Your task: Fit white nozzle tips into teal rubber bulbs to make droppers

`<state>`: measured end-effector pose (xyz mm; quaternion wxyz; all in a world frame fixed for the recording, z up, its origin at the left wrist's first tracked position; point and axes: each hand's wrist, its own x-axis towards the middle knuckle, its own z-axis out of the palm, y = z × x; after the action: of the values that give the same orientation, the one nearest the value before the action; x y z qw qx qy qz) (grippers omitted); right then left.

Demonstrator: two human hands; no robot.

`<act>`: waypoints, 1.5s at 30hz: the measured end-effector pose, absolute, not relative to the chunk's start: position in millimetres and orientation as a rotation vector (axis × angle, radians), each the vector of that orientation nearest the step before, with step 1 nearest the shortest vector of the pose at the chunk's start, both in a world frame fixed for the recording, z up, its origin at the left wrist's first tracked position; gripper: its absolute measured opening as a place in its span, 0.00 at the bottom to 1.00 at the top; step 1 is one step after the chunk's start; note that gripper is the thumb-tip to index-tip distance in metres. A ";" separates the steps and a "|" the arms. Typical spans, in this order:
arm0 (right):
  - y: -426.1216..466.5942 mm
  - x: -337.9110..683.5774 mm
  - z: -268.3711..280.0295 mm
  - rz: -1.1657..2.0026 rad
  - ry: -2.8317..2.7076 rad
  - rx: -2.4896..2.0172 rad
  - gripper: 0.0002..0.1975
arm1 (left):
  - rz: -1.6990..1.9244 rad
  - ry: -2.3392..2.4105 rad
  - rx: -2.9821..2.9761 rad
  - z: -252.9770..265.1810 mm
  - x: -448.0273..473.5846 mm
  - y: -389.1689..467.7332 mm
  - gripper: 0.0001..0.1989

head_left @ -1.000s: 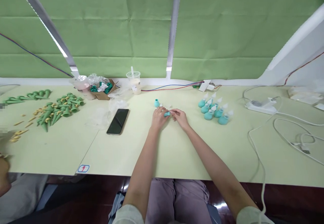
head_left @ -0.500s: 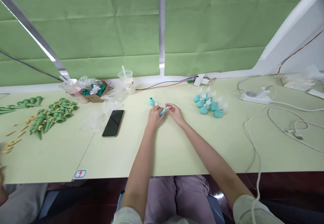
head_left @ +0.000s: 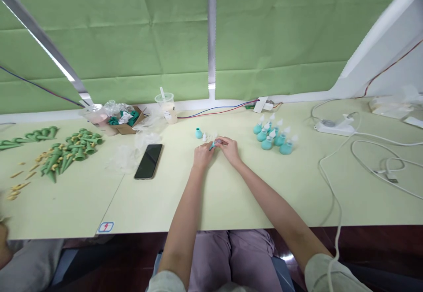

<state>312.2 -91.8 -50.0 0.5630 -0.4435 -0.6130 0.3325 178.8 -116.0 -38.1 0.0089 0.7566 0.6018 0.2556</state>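
My left hand (head_left: 202,155) is closed around a small teal bulb (head_left: 212,146), which lies mostly hidden in the fingers. My right hand (head_left: 230,149) meets it with the fingertips pinched at the bulb's mouth. A small pale piece seems to be between those fingertips, too small to make out. Just beyond my hands one teal bulb without a tip (head_left: 198,133) stands upright. Beside it lie a few small whitish tips (head_left: 205,137). To the right, several teal bulbs with translucent pointed tips (head_left: 267,143) stand in a group.
A phone (head_left: 148,161) lies to the left near crumpled clear plastic (head_left: 127,156). Behind are a drink cup (head_left: 168,108) and a cardboard box (head_left: 127,127). Green cones (head_left: 68,151) spread at far left, near a co-worker's arm. White cables and a power strip (head_left: 335,127) occupy the right.
The left hand's fingers have drawn down slightly, showing more of the whitish tips behind them. Both hands stay together at the bulb.
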 end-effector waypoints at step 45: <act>-83.0 326.7 -57.9 0.542 -1.511 -1.178 0.08 | 1.572 2.099 1.547 -54.7 141.5 -94.8 0.11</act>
<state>326.7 -83.0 -57.9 0.5439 -0.4966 -0.6367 0.2284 141.5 -94.8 -54.7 0.0482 0.5076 0.6886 0.5156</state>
